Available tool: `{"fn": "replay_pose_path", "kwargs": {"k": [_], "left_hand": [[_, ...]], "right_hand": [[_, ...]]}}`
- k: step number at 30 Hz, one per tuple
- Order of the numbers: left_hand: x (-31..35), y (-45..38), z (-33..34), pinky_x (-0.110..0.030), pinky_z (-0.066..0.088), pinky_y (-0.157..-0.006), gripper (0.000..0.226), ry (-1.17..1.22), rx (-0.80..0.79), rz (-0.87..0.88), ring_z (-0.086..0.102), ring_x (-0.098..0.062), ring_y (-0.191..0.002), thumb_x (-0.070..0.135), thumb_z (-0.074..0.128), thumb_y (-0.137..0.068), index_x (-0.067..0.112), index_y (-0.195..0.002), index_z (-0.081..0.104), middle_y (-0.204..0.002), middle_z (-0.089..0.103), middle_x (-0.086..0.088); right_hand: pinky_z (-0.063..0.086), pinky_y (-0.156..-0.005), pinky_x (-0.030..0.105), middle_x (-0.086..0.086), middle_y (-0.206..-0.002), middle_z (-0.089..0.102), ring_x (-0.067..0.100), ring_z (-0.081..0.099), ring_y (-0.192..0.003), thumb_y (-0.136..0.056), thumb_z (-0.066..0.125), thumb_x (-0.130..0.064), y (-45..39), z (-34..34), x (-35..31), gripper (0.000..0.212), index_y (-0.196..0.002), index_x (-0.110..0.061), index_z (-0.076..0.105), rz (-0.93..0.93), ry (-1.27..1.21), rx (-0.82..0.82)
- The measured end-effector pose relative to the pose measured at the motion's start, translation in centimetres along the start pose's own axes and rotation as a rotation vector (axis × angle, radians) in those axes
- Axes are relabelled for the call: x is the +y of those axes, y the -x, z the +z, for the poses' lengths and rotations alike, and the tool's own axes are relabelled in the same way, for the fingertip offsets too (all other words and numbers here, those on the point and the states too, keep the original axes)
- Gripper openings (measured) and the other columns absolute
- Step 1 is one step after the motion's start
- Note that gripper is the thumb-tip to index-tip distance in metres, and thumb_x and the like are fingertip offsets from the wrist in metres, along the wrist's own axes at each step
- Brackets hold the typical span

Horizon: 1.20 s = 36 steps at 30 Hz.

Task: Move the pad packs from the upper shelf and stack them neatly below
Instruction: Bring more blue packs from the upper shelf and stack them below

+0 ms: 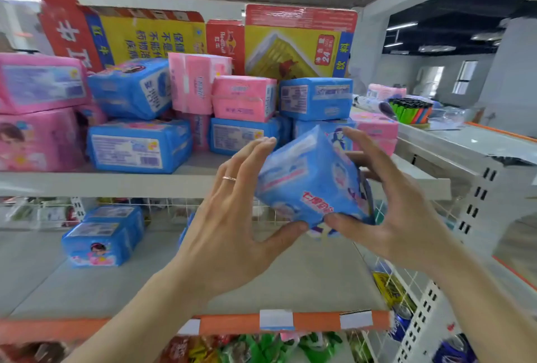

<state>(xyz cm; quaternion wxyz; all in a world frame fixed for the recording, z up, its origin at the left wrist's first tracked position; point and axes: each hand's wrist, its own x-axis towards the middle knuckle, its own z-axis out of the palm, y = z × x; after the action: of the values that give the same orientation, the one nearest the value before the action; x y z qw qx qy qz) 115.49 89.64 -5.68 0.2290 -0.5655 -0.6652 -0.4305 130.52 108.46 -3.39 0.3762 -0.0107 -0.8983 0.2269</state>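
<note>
1 blue pad pack (312, 185) tilted between left hand (232, 234) and right hand (398, 211) grip

Soft blue and pink plastic pad packs (139, 146) sit stacked on the grey upper shelf (116, 184), flattened printed cardboard boxes (299, 43) behind them. Between both hands, before that shelf, a tilted blue pad pack (311, 182). Two stacked blue pad packs (104, 234) on the lower shelf (87, 284), left.

head cam | faces forward, level | close to upper shelf (116, 184)
</note>
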Motion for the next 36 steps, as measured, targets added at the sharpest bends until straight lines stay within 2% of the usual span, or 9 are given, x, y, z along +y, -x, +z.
{"fn": "replay_pose_path", "kwargs": {"k": [4, 9, 15, 17, 19, 22, 27, 31, 36], "left_hand": [[0.3, 1.2, -1.8, -0.022, 0.036, -0.110, 0.089, 0.144, -0.013, -0.110, 0.036, -0.006, -0.141, 0.060, 0.066, -0.078, 0.024, -0.151, 0.030, -0.149, 0.039, 0.015], [-1.5, 4.3, -4.1, -0.026, 0.044, -0.104, 0.082, 0.281, -0.146, -0.192, 0.048, -0.004, -0.132, 0.050, 0.072, -0.079, 0.029, -0.148, 0.033, -0.142, 0.049, 0.022], [-4.0, 8.4, -7.1, -0.016, 0.047, -0.091, 0.072, 0.271, -0.179, -0.266, 0.061, -0.005, -0.114, 0.043, 0.075, -0.080, 0.028, -0.142, 0.042, -0.124, 0.061, 0.025], [-5.2, 10.3, -8.1, -0.019, 0.051, -0.089, 0.071, 0.268, -0.147, -0.321, 0.063, -0.003, -0.111, 0.049, 0.075, -0.079, 0.030, -0.141, 0.044, -0.122, 0.062, 0.024], [-6.3, 12.6, -9.2, -0.028, 0.053, -0.092, 0.073, 0.289, -0.122, -0.418, 0.063, -0.005, -0.112, 0.054, 0.074, -0.077, 0.035, -0.140, 0.043, -0.122, 0.063, 0.020], [-8.0, 16.6, -10.7, -0.038, 0.055, -0.093, 0.071, 0.349, -0.061, -0.577, 0.064, -0.012, -0.111, 0.056, 0.074, -0.073, 0.039, -0.135, 0.046, -0.122, 0.065, 0.014], [-10.2, 22.4, -11.9, -0.031, 0.056, -0.090, 0.058, 0.437, -0.004, -0.788, 0.066, -0.007, -0.109, 0.046, 0.081, -0.076, 0.042, -0.126, 0.052, -0.116, 0.068, 0.019], [-11.1, 24.9, -12.6, -0.015, 0.054, -0.081, 0.058, 0.516, 0.009, -0.912, 0.067, -0.003, -0.104, 0.034, 0.081, -0.072, 0.033, -0.123, 0.053, -0.107, 0.071, 0.021], [-12.8, 27.1, -13.2, -0.035, 0.059, -0.087, 0.070, 0.571, -0.010, -0.998, 0.066, -0.011, -0.111, 0.058, 0.084, -0.060, 0.044, -0.120, 0.051, -0.113, 0.071, 0.013]], "right_hand": [[0.049, -0.091, 0.015, -0.021, -0.128, 0.056, 0.008, 0.060, -0.118, -0.069, 0.082, -0.032, 1.0, 1.0, -1.5, 0.100, -0.152, -0.038, 0.027, -0.022, -0.118, -0.107], [0.053, -0.091, 0.035, -0.019, -0.126, 0.059, 0.011, 0.063, -0.113, -0.069, 0.081, -0.035, 1.2, 4.0, -2.9, 0.100, -0.151, -0.043, 0.026, -0.040, -0.120, -0.215], [0.049, -0.086, 0.020, -0.023, -0.123, 0.059, 0.004, 0.062, -0.107, -0.070, 0.084, -0.037, 1.3, 8.8, -4.9, 0.100, -0.151, -0.046, 0.025, -0.025, -0.089, -0.332], [0.045, -0.093, 0.013, -0.027, -0.133, 0.053, 0.000, 0.056, -0.120, -0.073, 0.085, -0.039, 1.5, 10.6, -5.6, 0.103, -0.153, -0.046, 0.020, -0.002, -0.159, -0.356], [0.033, -0.112, 0.021, -0.023, -0.155, 0.034, 0.003, 0.033, -0.144, -0.073, 0.079, -0.058, 2.2, 12.6, -6.6, 0.108, -0.156, -0.046, 0.010, 0.024, -0.270, -0.375], [0.024, -0.116, 0.030, -0.020, -0.165, 0.014, 0.003, 0.016, -0.151, -0.068, 0.062, -0.082, 4.3, 16.6, -7.6, 0.114, -0.156, -0.044, 0.000, 0.098, -0.382, -0.333], [0.038, -0.114, 0.043, -0.033, -0.150, 0.039, -0.004, 0.040, -0.138, -0.060, 0.063, -0.089, 9.1, 23.1, -9.7, 0.114, -0.153, -0.048, 0.012, 0.439, -0.549, -0.234], [0.043, -0.108, 0.029, -0.041, -0.133, 0.052, -0.010, 0.049, -0.128, -0.054, 0.070, -0.087, 11.5, 27.1, -11.7, 0.106, -0.145, -0.051, 0.027, 0.594, -0.611, -0.207], [0.054, -0.087, 0.020, -0.021, -0.118, 0.070, 0.003, 0.066, -0.111, -0.088, 0.066, -0.045, 11.5, 30.6, -15.1, 0.046, -0.131, -0.035, 0.053, 0.662, -0.665, -0.209]]}}
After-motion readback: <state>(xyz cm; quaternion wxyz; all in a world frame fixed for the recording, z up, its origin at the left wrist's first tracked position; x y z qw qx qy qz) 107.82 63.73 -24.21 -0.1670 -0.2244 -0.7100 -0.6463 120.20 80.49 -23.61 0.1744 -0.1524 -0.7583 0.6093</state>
